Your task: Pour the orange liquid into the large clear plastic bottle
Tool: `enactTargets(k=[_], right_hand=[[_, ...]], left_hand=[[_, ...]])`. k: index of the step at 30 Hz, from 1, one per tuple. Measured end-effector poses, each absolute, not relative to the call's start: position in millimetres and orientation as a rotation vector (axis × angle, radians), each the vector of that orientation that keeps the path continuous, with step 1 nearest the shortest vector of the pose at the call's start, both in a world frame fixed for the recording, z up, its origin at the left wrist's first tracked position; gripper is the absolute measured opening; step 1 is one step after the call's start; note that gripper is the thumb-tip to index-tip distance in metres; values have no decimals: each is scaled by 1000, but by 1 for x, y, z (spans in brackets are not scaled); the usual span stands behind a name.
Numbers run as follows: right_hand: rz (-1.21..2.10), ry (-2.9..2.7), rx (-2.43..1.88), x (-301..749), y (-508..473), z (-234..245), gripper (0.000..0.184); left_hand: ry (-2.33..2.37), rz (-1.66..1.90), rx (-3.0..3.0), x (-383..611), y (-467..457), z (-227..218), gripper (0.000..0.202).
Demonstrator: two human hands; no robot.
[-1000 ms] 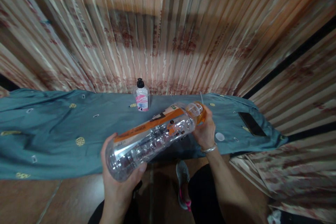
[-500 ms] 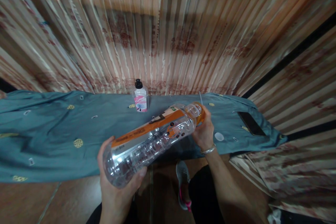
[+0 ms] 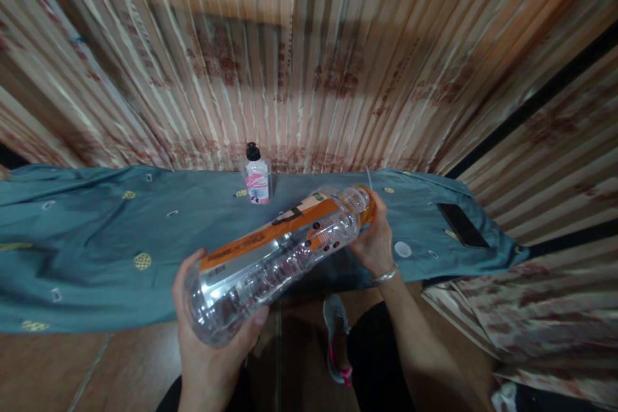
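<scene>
Over the last second your left hand (image 3: pixel 212 341) has carried the base of the large clear plastic bottle with the orange label (image 3: pixel 280 251) a little lower and further to your left. The neck has hardly moved, so the bottle now lies slightly flatter across your lap, mouth end raised toward the right. That hand is cupped firmly around the base, thumb on the near side. Your right hand (image 3: pixel 374 241) is closed around the orange-tinted neck, and a thin pale stick (image 3: pixel 368 177) rises from its grip; whether the stick goes into the mouth cannot be told. The bottle sits in the air between both hands, just in front of the teal cloth with gold motifs (image 3: pixel 96 238), not resting on it. No liquid shows inside it, only reflections, so it looks empty. A small white round disc (image 3: pixel 402 248), perhaps its cap, lies on the cloth just beside your right wrist. Further back stands a small clear pump bottle with a pink label and black top (image 3: pixel 257 175), upright; its fill level is too small to read. A dark flat phone (image 3: pixel 462 225) lies at the cloth's right end.
</scene>
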State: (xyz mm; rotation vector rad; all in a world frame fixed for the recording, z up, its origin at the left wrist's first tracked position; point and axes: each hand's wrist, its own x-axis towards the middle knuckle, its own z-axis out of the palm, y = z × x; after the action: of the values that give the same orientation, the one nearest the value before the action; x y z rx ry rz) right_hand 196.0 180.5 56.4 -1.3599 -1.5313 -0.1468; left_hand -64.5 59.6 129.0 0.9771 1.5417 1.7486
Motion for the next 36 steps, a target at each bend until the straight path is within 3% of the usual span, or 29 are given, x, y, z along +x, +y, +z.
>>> enactTargets(k=[36], right_hand=[[-97,-1517,-1369,192,178,68,73]], left_hand=[[1532,1766,1022,-62,59,132,93]])
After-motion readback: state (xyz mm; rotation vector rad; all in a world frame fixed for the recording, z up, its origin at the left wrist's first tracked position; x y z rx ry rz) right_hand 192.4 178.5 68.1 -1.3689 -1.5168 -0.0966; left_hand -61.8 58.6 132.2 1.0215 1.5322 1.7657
